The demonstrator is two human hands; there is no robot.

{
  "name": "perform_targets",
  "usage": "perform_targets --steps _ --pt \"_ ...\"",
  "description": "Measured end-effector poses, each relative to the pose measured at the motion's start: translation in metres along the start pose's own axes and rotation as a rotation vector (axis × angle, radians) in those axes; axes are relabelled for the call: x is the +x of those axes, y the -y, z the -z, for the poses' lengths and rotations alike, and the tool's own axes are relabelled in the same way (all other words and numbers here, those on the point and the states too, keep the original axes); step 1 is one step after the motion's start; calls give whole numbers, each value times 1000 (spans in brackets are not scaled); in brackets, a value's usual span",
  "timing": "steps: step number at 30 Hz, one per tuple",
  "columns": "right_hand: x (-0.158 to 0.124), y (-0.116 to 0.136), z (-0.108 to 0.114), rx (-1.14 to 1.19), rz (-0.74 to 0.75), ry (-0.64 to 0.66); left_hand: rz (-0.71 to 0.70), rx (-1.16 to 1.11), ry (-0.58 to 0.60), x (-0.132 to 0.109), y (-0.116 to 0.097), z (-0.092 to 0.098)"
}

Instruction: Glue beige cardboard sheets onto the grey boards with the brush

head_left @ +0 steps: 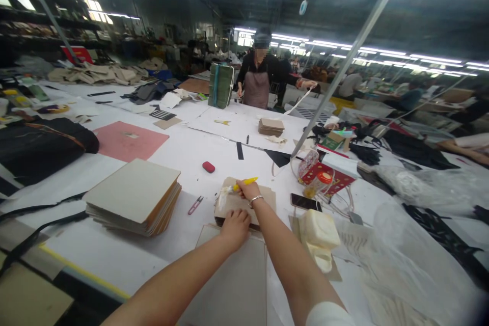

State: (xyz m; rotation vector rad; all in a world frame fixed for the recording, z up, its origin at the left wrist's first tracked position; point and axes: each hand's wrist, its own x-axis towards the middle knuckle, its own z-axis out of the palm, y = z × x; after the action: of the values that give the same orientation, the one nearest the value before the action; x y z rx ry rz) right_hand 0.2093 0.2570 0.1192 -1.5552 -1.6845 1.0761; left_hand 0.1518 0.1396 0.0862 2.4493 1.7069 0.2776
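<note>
My right hand (pixel 247 190) is closed around a yellow-handled brush (pixel 250 181), its pale end down to the left against a grey-brown board piece (pixel 225 209). Whitish smears show on the board near that end. My left hand (pixel 236 228) lies on the near part of the same piece, fingers stretched and pressing down. Under and in front of it, larger grey boards (pixel 229 280) reach toward me. To the left sits a thick stack of grey boards (pixel 133 188), with thread snips (pixel 195 205) between it and my hands.
A red oval case (pixel 208 167) lies beyond the snips. On the right are a phone (pixel 305 202), a cream-coloured block-like container (pixel 320 229) and a red patterned box (pixel 336 175). A slanted metal pole (pixel 344 71) rises from the table. Across it stands a co-worker (pixel 257 76) holding a pale strip.
</note>
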Motion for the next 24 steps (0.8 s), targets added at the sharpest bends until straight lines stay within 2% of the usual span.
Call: perform_targets --steps 3,5,10,13,16,19,21,24 --pt "17 -14 13 24 -83 -86 -26 16 -9 1 1 2" --pt "19 -29 35 21 -123 -157 -31 30 -2 4 1 2" --pt "-6 -58 100 -37 -108 -274 23 61 28 17 2 4" --pt "-42 -65 115 -220 70 -209 22 62 79 28 5 8" --pt "-92 -71 115 -532 341 -30 -5 61 140 36 10 14" --pt "-145 -77 117 -628 468 70 -55 64 167 39 13 20" --pt "-173 -79 122 -564 473 13 -89 62 171 39 13 25" --pt "-202 -77 130 -374 378 -228 -114 59 157 34 10 37"
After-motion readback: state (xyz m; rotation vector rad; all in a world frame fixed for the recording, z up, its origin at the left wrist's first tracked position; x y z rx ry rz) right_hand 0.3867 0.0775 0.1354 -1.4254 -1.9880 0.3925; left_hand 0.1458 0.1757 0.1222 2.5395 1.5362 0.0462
